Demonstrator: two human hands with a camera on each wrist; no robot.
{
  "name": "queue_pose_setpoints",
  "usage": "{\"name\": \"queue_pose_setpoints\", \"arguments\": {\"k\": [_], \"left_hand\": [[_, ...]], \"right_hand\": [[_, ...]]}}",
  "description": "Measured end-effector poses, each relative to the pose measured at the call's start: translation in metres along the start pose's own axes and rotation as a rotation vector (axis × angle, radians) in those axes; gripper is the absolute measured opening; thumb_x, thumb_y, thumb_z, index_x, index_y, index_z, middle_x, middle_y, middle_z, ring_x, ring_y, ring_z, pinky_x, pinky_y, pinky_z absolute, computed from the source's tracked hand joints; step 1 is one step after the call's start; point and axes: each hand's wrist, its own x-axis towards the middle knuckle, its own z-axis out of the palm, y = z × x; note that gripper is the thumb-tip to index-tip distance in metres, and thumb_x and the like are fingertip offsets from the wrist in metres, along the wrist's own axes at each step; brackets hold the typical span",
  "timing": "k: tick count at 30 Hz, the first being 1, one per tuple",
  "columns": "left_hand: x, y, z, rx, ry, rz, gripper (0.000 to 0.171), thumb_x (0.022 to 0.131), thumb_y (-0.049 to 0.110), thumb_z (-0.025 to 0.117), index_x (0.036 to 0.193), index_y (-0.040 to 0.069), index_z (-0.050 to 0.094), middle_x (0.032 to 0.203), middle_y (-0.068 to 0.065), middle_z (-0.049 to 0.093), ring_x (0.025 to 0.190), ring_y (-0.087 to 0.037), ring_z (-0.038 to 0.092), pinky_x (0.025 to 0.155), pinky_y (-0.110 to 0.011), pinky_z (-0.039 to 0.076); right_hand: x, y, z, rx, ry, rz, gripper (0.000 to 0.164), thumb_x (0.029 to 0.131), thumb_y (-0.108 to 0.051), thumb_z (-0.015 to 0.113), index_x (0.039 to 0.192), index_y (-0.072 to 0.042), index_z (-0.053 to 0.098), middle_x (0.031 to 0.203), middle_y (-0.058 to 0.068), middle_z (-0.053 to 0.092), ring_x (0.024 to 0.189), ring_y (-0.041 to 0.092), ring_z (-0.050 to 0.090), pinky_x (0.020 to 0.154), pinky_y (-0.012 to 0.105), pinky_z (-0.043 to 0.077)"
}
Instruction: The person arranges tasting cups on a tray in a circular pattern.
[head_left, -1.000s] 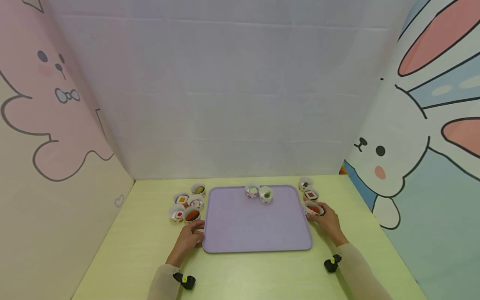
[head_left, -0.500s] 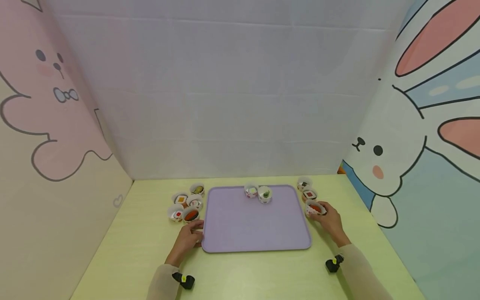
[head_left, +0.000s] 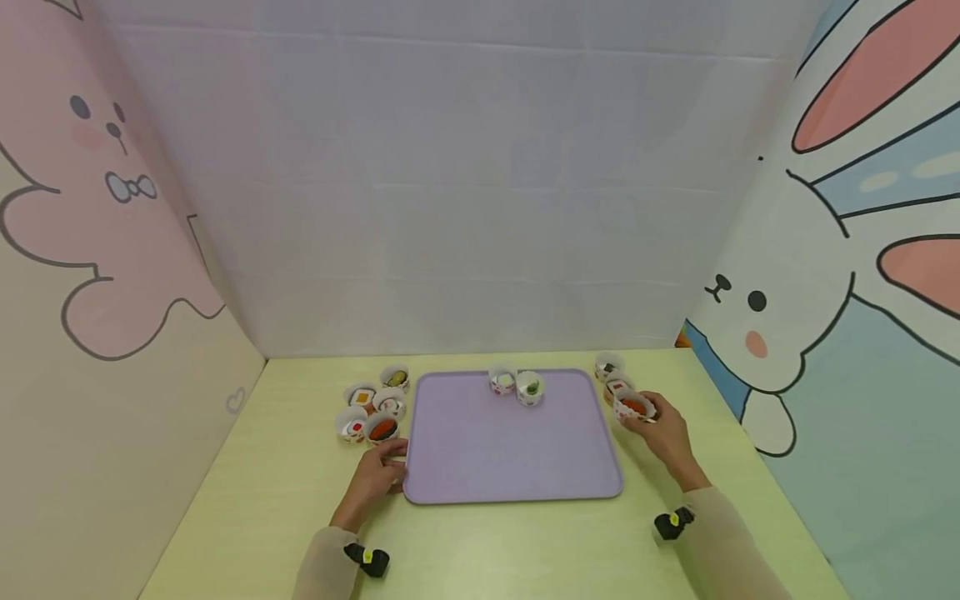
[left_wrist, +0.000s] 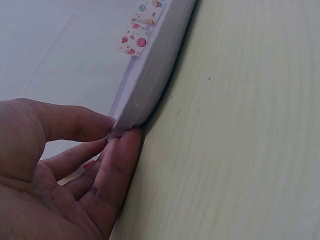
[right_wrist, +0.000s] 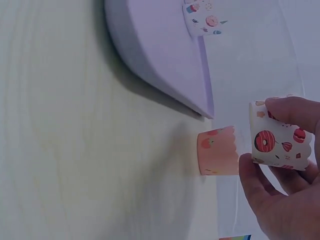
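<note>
My left hand [head_left: 370, 485] pinches the left rim of a lilac tray [head_left: 513, 454], thumb above and fingers against the edge in the left wrist view. My right hand [head_left: 666, 433] holds a white paper baking cup [right_wrist: 280, 142] printed with doughnuts, by its sides. In the head view an orange-red piece shows inside this cup, just off the tray's right edge. Beyond it in the right wrist view stands a pink paper cup [right_wrist: 217, 155]. Toward the tray's back edge sit two cups: one with a pale piece [head_left: 502, 382], one with a green-topped piece [head_left: 531, 389].
Left of the tray, several paper cups stand grouped, among them one with an orange-red piece [head_left: 383, 429]. At the back right is a cup with a dark-topped piece [head_left: 609, 367]. Printed walls enclose the pale yellow table [head_left: 480, 550].
My right hand has lifted the paper cup and shifted it slightly right; it now partly covers the cup behind. The left hand stays at the tray's rim.
</note>
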Motion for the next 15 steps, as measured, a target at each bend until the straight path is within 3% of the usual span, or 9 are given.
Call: {"name": "queue_pose_setpoints", "arguments": {"k": [5, 15], "left_hand": [[-0.001, 0.002, 0.0, 0.001, 0.001, 0.001, 0.053, 0.079, -0.008, 0.063, 0.131, 0.0, 0.058, 0.123, -0.017, 0.063, 0.089, -0.018, 0.062, 0.062, -0.035, 0.06], [-0.001, 0.001, 0.0, 0.01, 0.0, -0.005, 0.052, 0.08, -0.007, 0.063, 0.131, 0.0, 0.057, 0.123, -0.019, 0.062, 0.09, -0.019, 0.062, 0.063, -0.034, 0.06]], "right_hand": [[-0.001, -0.012, 0.0, 0.044, -0.014, -0.038, 0.065, 0.088, -0.031, 0.074, 0.142, -0.007, 0.046, 0.136, 0.021, 0.055, 0.118, 0.036, 0.058, 0.077, 0.015, 0.051], [-0.006, -0.034, 0.02, 0.028, -0.048, -0.096, 0.061, 0.086, -0.027, 0.075, 0.139, -0.009, 0.05, 0.129, 0.021, 0.06, 0.105, 0.032, 0.066, 0.075, 0.025, 0.055]]}}
